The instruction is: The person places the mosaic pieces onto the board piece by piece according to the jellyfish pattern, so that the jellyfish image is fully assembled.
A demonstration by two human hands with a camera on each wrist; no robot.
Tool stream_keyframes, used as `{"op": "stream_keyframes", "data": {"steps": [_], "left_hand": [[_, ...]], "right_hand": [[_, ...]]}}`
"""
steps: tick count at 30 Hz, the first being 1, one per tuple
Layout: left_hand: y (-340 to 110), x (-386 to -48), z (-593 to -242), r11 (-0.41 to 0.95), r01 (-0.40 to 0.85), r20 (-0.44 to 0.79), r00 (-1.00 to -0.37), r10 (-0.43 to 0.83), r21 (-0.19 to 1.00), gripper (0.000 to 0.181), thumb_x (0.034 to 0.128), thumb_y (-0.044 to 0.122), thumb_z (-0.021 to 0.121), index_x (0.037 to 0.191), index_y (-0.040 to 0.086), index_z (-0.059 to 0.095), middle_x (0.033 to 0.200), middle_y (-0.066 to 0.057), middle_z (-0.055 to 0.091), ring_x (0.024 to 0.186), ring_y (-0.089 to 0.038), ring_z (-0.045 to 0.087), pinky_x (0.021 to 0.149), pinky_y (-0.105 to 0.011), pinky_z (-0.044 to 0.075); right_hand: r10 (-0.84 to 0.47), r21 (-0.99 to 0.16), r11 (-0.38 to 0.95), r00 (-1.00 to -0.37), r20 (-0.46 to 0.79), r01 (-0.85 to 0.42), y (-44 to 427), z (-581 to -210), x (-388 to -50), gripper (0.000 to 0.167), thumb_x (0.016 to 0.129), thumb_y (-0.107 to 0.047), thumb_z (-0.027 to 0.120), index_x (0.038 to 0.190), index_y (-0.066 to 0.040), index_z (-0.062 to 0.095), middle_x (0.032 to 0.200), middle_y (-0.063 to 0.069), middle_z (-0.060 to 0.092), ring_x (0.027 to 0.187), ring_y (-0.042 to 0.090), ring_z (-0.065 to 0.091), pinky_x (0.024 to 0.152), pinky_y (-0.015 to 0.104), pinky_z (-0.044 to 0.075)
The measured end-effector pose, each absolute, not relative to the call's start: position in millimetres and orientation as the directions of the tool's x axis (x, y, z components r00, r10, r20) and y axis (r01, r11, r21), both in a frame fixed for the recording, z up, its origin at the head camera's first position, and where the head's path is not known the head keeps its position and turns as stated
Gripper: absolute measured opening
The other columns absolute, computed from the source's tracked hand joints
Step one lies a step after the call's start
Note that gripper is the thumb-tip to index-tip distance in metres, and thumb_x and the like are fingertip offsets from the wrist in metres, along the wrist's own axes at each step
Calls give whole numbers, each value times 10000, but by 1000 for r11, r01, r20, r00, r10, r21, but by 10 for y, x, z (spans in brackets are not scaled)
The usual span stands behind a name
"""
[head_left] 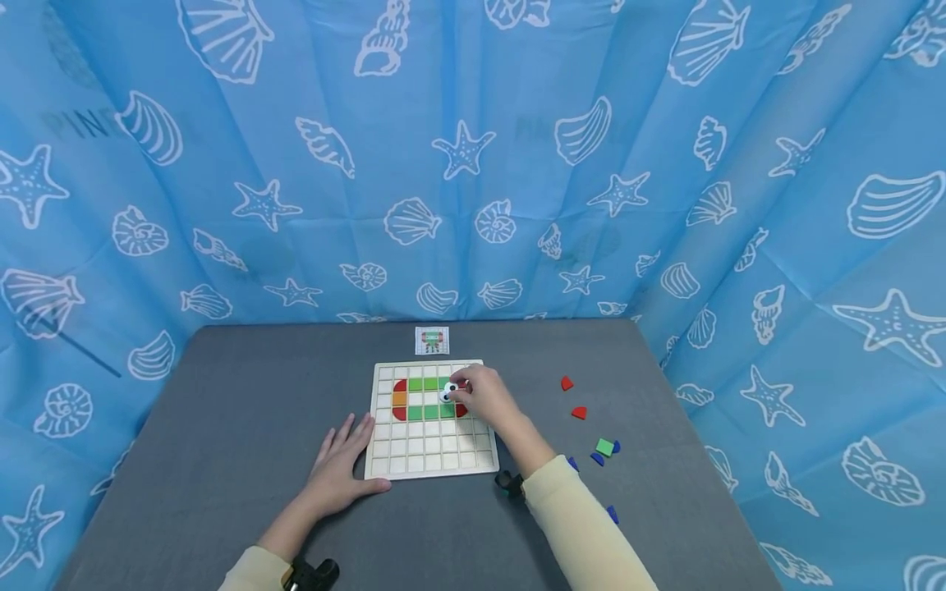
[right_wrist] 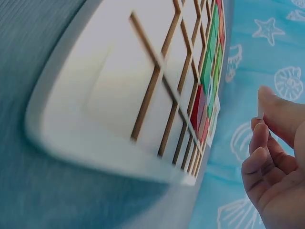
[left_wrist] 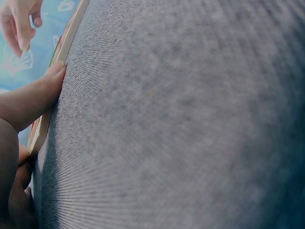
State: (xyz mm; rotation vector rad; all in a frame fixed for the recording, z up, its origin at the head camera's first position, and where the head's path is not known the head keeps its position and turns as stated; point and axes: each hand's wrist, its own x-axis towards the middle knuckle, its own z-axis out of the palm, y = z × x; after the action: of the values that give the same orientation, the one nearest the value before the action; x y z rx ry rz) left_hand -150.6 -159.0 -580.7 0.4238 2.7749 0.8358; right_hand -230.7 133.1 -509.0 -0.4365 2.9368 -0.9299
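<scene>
A pale wooden grid board [head_left: 432, 445] lies on the grey table, with red, green and orange tiles [head_left: 400, 399] set in a ring shape. My right hand [head_left: 484, 394] is above the board's upper right, pinching a small white piece [right_wrist: 260, 110] between thumb and forefinger. White spots with black dots [head_left: 447, 393] show by the fingertips in the head view; which one is held is hard to tell. My left hand [head_left: 342, 468] rests at the board's lower left corner, fingers along the left side and thumb [left_wrist: 56, 71] against the front edge.
A small printed picture card [head_left: 432, 341] lies behind the board. To the right are two red pieces [head_left: 580, 413], a green square [head_left: 604, 447] and several blue pieces [head_left: 613, 515], one partly behind the right sleeve. A blue shell-patterned curtain [head_left: 461, 238] stands behind the table.
</scene>
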Motion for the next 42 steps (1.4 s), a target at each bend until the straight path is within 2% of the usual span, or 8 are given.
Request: {"op": "stream_keyframes", "data": {"steps": [9,16,24,35,42], "left_hand": [[-1591,-1520,-5796,805,212,-118,-937,328,554,1202,734,726,739,1616,102,214,1679,-100,213,1563,-391,71,1225,-618,21],[-1598,-1524,-5804,809,211,-121,-938,326,549,1209,735,742,727,1621,109,199,1681,-100,207,1565,-384,60,1226,-616,18],[-1604,-1513,-5809,797,236,-80,-939,334,556,1194,732,718,745,1613,97,232,1672,-108,238,1560,-394,87,1219,-625,33],[-1591,-1494,-5812,804,222,-101,-939,329,552,1202,730,739,731,1614,96,229,1675,-107,228,1561,-394,80,1223,-621,25],[-1581,-1486,-5802,805,215,-103,-941,322,553,1206,727,736,735,1615,97,227,1671,-118,236,1559,-399,84,1220,-625,32]], "right_hand": [[-302,-601,755,-953,35,-262,1041,-5119,-2372,230,885,-197,795,1076,-71,777,981,49,722,827,151,638,754,309,555],[-244,-620,765,-969,-29,-174,840,-5171,-2436,259,868,-235,813,1079,-90,772,964,13,712,869,138,641,794,313,555],[-207,-596,793,-975,-74,-123,702,-5286,-2472,192,850,-225,830,996,-109,783,869,-40,702,797,81,606,744,271,532],[-209,-575,809,-974,-86,-123,636,-5354,-2489,168,860,-227,821,1005,-145,798,855,-60,695,776,64,590,706,250,518],[-221,-584,801,-972,-83,-133,639,-5360,-2475,115,877,-194,802,971,-129,788,857,-55,709,791,61,614,718,241,526]]}}
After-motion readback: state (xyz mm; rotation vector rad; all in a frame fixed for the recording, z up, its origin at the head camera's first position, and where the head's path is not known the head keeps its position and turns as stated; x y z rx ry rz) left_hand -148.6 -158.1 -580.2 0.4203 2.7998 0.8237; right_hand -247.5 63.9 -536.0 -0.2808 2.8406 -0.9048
